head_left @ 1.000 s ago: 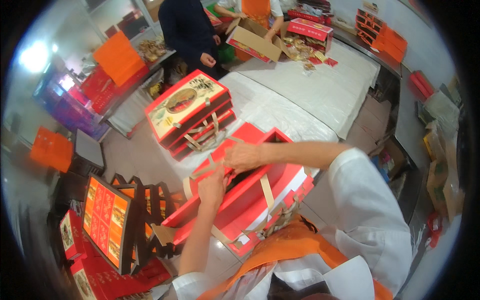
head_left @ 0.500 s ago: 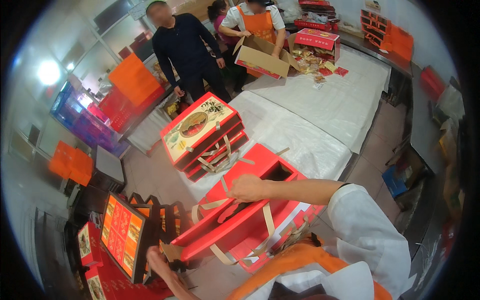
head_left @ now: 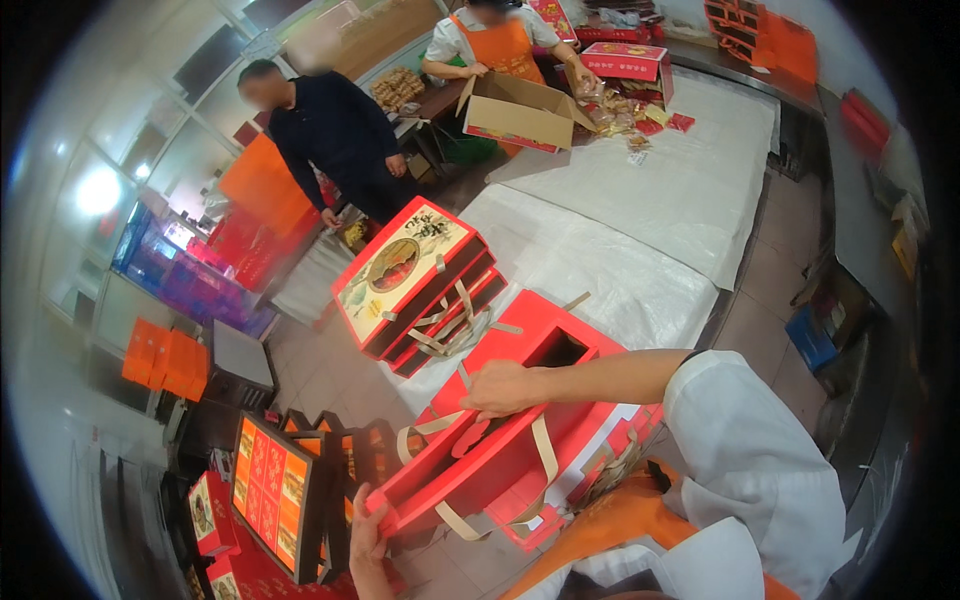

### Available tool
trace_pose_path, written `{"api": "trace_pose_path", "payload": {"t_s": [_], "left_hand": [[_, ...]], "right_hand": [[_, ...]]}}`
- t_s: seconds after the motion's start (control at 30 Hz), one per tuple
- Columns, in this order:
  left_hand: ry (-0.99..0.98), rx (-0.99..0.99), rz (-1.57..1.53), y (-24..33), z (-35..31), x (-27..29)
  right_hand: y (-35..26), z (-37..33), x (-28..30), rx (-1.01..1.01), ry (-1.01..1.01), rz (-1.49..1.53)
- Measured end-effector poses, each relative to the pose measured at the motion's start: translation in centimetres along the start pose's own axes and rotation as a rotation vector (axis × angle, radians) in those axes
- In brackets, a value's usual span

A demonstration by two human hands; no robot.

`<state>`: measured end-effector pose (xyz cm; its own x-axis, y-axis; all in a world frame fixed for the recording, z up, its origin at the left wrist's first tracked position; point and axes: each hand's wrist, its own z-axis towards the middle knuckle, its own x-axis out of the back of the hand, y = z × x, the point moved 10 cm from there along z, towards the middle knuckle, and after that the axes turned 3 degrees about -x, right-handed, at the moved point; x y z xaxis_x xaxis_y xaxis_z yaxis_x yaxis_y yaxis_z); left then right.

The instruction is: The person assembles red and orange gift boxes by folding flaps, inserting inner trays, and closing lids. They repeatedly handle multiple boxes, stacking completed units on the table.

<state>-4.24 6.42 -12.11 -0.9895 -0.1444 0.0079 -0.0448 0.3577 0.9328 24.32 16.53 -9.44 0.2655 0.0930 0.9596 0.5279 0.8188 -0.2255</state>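
Observation:
A red gift box [head_left: 470, 470] with beige ribbon handles is tilted in front of me, its long side open and dark inside. At its near left end, my left hand [head_left: 368, 540] grips the corner with the fingers. My right hand [head_left: 502, 388] curls over the upper edge of the opening, and its fingertips are partly hidden. Behind it lies another red box [head_left: 535, 325] with a dark opening and short ribbon tabs. Farther left on the table is a stack of red gift boxes [head_left: 400, 275] with cream printed lids and ribbon handles.
Dark-framed trays with orange and red packs [head_left: 270, 485] stand at lower left, above red boxes [head_left: 215, 515]. White sheeting covers the table [head_left: 640, 250]. Across it, a co-worker in an orange apron [head_left: 500, 50] handles a cardboard box [head_left: 520, 110] beside small packets [head_left: 630, 110]. Another person [head_left: 335, 130] stands left.
My left hand has come up against the box's left end, where a brown flap showed before. My right hand stays on the edge. The co-worker's hand has moved from the carton to the packets.

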Motion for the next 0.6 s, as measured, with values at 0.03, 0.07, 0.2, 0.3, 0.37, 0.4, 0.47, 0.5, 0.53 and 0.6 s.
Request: {"api": "trace_pose_path", "payload": {"t_s": [0.03, 0.07, 0.2, 0.3, 0.37, 0.4, 0.47, 0.5, 0.53, 0.6], "left_hand": [[0.022, 0.050, 0.011, -0.4, 0.3, 0.3], [0.002, 0.037, 0.041, -0.4, 0.6, 0.2], [0.187, -0.080, 0.608, -0.6, 1.8, 2.9], [0.268, -0.312, 1.036, 0.1, 2.5, 3.1], [0.300, -0.421, 1.160, 0.7, 2.6, 3.4], [0.248, -0.412, 1.094, 0.6, 2.9, 3.6], [0.154, -0.285, 0.965, 0.0, 3.6, 4.2], [0.152, -0.260, 1.020, 0.3, 3.7, 4.3], [0.159, -0.139, 1.090, 0.0, 3.8, 4.9], [0.163, -0.184, 1.361, 1.1, 3.8, 3.8]], "right_hand": [[0.0, 0.0, 0.3, 0.002, 0.025, 0.000], [-0.1, 0.0, 0.3, 0.002, 0.020, 0.000], [-0.1, 0.1, 0.1, -0.024, -0.015, 0.042], [0.1, 0.2, 0.2, -0.053, -0.009, 0.058], [0.2, 0.2, 0.2, -0.055, -0.014, 0.056], [0.1, 0.2, 0.2, -0.047, -0.012, 0.056], [0.0, 0.2, 0.3, -0.031, 0.006, 0.036], [-0.1, 0.1, 0.2, -0.021, 0.001, 0.029], [-0.3, 0.2, 0.3, -0.007, 0.003, 0.023], [-0.4, 0.1, 0.5, -0.012, 0.041, 0.007]]}}
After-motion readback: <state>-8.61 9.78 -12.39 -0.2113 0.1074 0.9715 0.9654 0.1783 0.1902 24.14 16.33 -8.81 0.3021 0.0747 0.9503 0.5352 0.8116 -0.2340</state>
